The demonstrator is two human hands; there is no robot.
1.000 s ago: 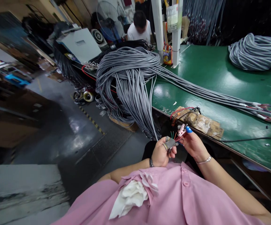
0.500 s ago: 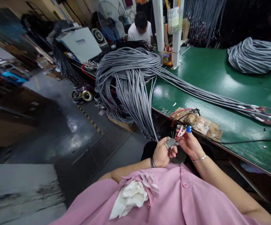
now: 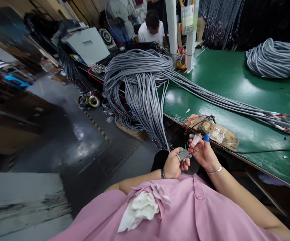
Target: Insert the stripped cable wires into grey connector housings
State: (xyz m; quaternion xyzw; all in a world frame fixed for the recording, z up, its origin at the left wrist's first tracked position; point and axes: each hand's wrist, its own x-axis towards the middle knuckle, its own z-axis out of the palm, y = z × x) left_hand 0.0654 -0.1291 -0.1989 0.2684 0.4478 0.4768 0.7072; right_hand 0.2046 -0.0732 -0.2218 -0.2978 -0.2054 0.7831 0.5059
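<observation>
My left hand (image 3: 174, 164) is closed round the grey end of a cable (image 3: 184, 154), just in front of my shirt. Thin green, red and dark wires fan out of that end toward the right. Beside it, my right hand (image 3: 205, 154) has a blue cover on one fingertip and holds a small pale pink tool (image 3: 196, 140), blurred by motion. Its fingers are close to the wire tips; whether they touch them is unclear. Grey cables (image 3: 145, 97) hang in a thick bundle over the table edge beyond my left hand.
The green table (image 3: 210, 78) bears a coiled grey bundle (image 3: 275, 60), cable ends with bared wires, and a worn wooden block (image 3: 216, 132) at its near edge. A white post (image 3: 171, 30) rises behind. A person (image 3: 151, 30) in white sits at the back.
The pink tool has turned and blurred in my right hand, and that hand's blue-covered finger has shifted slightly right. My left hand keeps its hold on the cable. The view has shifted slightly.
</observation>
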